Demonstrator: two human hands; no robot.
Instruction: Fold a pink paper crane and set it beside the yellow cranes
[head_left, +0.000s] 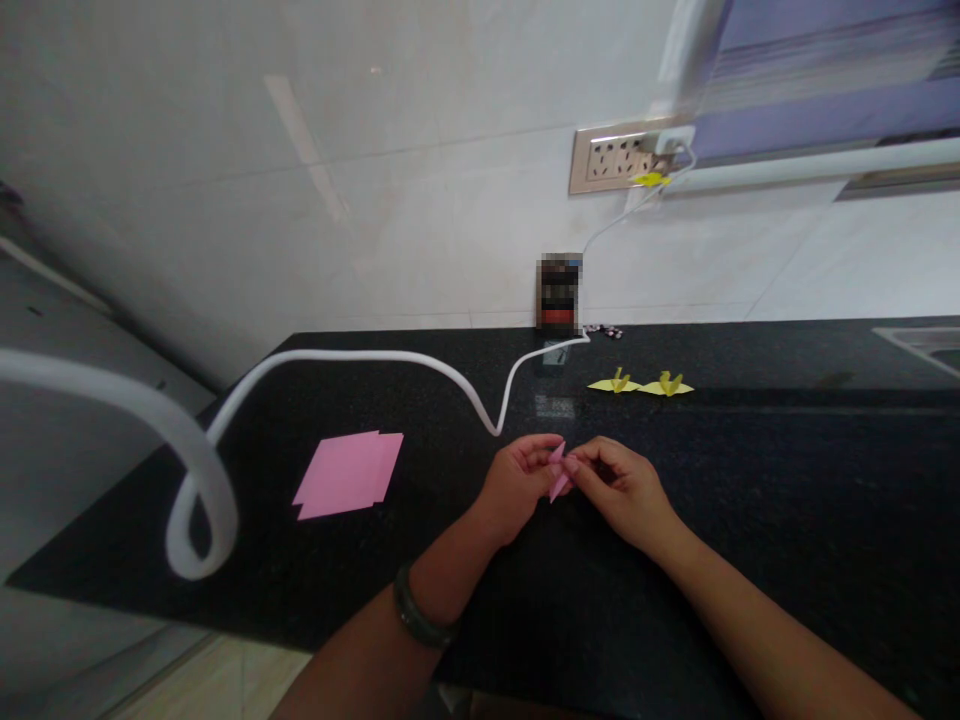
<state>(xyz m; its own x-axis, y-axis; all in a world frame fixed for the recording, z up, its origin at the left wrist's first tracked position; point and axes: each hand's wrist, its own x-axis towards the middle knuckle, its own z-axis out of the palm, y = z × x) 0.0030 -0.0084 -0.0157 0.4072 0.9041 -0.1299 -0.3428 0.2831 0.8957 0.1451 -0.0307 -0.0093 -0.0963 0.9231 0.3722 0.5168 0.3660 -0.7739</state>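
A small folded piece of pink paper [558,482] is pinched between my two hands over the dark countertop. My left hand [519,485] grips it from the left, thumb and fingers closed on it. From the right, my right hand [619,490] pinches its other side with thumb and forefinger. The fingers cover much of the paper, so its full shape is hidden. Flat on the counter to the left lie pink paper sheets [349,472], slightly offset from each other. Beyond my right hand sit two yellow folded paper cranes [616,382], wings spread, side by side.
The black countertop [450,640] meets a tiled wall. A phone-like device [559,295], its screen blurred, leans on the wall. A thick white cable [360,355] loops across the left. A wall socket [619,157] holds a white charger [671,140]. A sink edge [911,345] shows far right.
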